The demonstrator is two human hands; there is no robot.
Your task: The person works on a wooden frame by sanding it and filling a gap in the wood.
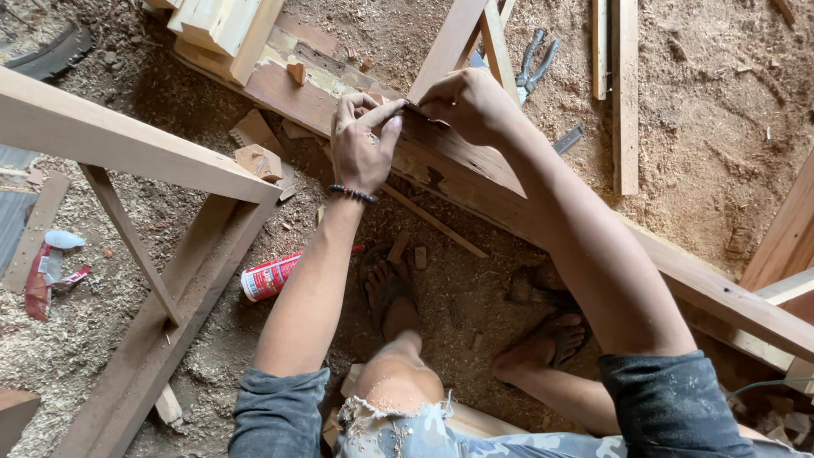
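Left hand: I see my left hand (pixel 363 144) resting on the long wooden beam (pixel 475 182), fingers spread and bent, thumb stretched toward the other hand; the fingertips press on the beam's top face. I cannot tell whether anything small sits under them.
Right hand: my right hand (pixel 466 103) is curled into a loose fist, fingertips pinched together at the beam's upper edge, just beside the left thumb. What they pinch, if anything, is too small to make out.
Beam: it runs diagonally from upper left to lower right, across the sawdust floor (pixel 721 110), in front of my knees.
Wrist: a dark bead bracelet (pixel 352 193) circles my left wrist.
Left side: a pale wooden frame (pixel 136 148) stands near my left arm, apart from the beam.
Floor by frame: a red and white tube (pixel 270 276) lies on its side.
Beyond beam: pliers (pixel 534 64) lie in the sawdust near my right hand; two thin slats (pixel 625 93) lie further right.
Feet: both in sandals under the beam.
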